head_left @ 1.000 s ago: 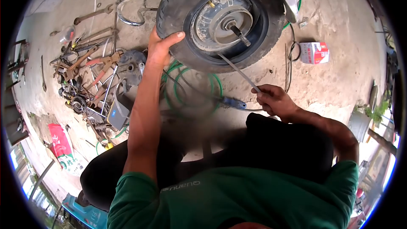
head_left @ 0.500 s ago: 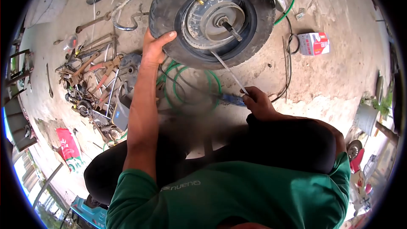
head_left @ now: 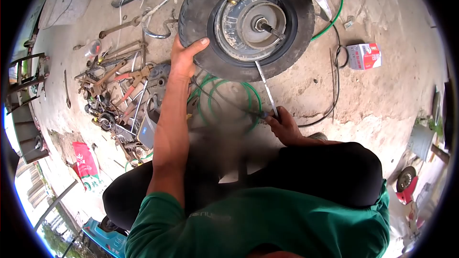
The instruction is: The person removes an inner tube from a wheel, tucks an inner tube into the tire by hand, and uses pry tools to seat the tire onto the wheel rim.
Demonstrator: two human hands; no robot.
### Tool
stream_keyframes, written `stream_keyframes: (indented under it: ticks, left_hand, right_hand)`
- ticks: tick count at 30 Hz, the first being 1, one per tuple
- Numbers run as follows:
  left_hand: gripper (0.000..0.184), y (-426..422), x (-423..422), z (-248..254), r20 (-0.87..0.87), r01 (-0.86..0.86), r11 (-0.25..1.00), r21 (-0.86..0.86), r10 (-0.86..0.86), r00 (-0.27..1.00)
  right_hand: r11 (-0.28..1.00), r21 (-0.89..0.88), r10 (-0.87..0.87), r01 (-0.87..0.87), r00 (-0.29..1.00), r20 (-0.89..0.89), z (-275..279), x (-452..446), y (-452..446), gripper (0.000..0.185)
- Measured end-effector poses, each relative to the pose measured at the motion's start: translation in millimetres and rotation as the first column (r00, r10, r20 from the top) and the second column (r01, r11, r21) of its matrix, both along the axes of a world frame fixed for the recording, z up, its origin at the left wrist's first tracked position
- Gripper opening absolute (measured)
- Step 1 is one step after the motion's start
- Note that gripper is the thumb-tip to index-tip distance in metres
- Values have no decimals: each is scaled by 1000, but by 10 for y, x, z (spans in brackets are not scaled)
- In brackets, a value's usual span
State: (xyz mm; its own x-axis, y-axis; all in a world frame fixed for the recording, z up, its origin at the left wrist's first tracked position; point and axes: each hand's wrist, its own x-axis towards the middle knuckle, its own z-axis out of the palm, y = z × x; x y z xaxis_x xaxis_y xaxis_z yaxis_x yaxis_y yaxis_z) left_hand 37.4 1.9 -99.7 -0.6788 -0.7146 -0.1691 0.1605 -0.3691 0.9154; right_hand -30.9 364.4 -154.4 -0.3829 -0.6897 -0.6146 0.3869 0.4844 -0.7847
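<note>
A black tire (head_left: 201, 16) on a metal hub rim (head_left: 229, 31) is tilted toward me, its axle (head_left: 273, 31) sticking out of the centre. My left hand (head_left: 185, 57) is closed on the tire's lower left edge, thumb over the sidewall and fingers hidden behind. My right hand (head_left: 284, 128) is closed around a flat metal tire lever (head_left: 267, 86). The lever's far end meets the lower rim, where tire and rim come together; how deep it sits I cannot tell. A brass-coloured valve stem (head_left: 232, 1) shows at the rim's upper left.
Wrenches, pliers and metal parts (head_left: 119, 91) lie heaped on the left. A green hose (head_left: 248, 96) coils below the tire, near a black cable (head_left: 337, 93). To the right is a red and white box (head_left: 364, 56); a pink-red bag (head_left: 86, 165) lies lower left.
My right hand has swung left relative to the wheel, so the tire lever stands steeper. Its tip has shifted slightly right along the rim. My left hand keeps its hold; the whole view has shifted.
</note>
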Motion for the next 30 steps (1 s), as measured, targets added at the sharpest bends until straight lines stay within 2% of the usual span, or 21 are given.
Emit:
stream_keyframes:
  ticks: [3, 4, 7, 8, 10, 11, 12, 15, 17, 18, 20, 21, 23, 24, 26, 27, 28, 29, 30]
  left_hand:
    - [65, 3, -22, 4, -16, 10, 1000, 29, -9, 1000]
    - [65, -8, -20, 6, -22, 15, 999, 42, -14, 1000]
    - [66, -43, -8, 3, -24, 40, 998, 53, -39, 999]
    - [66, -52, 12, -2, -27, 41, 998, 56, -40, 999]
    - [66, -58, 6, -15, -31, 55, 997, 60, -53, 998]
    - [66, -40, -4, -7, -17, 51, 997, 61, -50, 999]
    - [66, -20, -8, 14, -4, 46, 997, 61, -46, 999]
    - [66, -26, 1, 25, -6, 26, 999, 40, -25, 1000]
    - [66, -80, -7, -16, -13, 19, 1000, 24, -19, 1000]
    - [66, -98, -9, -46, -9, 15, 1000, 25, -15, 1000]
    - [66, -115, -7, -47, 26, 4, 997, 72, -6, 1000]
    - [65, -118, -10, -75, 10, 15, 997, 78, -16, 1000]
    - [65, -135, -37, -45, -14, 56, 996, 73, -55, 998]
    - [64, -119, -63, -27, -11, 36, 998, 47, -35, 999]
    - [65, -108, -77, -18, -8, 43, 997, 61, -42, 999]
    - [65, -113, -68, -14, -5, 37, 997, 69, -37, 999]
    - [66, -112, -61, -11, 0, 41, 996, 74, -41, 999]
    - [66, -115, -46, -3, 9, 33, 997, 68, -34, 999]
    - [67, -110, -40, 0, 17, 27, 998, 65, -28, 999]
  right_hand:
    - [987, 93, 133, -130, 991, -28, 256, -220, -37, 17]
    - [974, 180, 133, -137, 990, 36, 477, -299, -86, 16]
    - [955, 249, 119, -159, 979, 168, 688, -501, -111, 16]
    - [970, 182, 123, -163, 970, 210, 610, -560, -52, 16]
    - [939, -44, 333, -341, 934, -126, 505, -688, 45, 16]
    - [966, -4, 254, -258, 946, 201, 548, -773, 64, 15]
    - [980, 106, 98, -167, 875, 475, 706, -843, 0, 14]
    - [953, 166, 153, -252, 877, 456, 860, -995, 39, 13]
    - [883, 234, 301, -408, 873, 384, 907, -1077, 368, 19]
    - [829, 335, 388, -447, 892, 231, 881, -1092, 697, 18]
    - [676, 579, 570, -457, 821, -17, 827, -1122, 1355, 18]
    - [727, 635, 455, -262, 876, -159, 644, -1168, 1812, 12]
    - [946, 323, 76, -41, 992, -96, -73, -1574, 2494, 8]
    - [888, 442, 255, -127, 936, -243, 223, -1507, 2080, 9]
    - [831, 542, 342, -124, 883, -321, 478, -1562, 1503, 15]
    - [839, 542, 224, -43, 936, -271, 340, -1684, 1445, 24]
    - [799, 579, 462, -161, 780, -421, 214, -1829, 1414, 32]
    - [729, 636, 653, -255, 539, -532, 127, -1977, 1344, 41]
    - [792, 577, 592, -199, 479, -648, 190, -2055, 1120, 51]
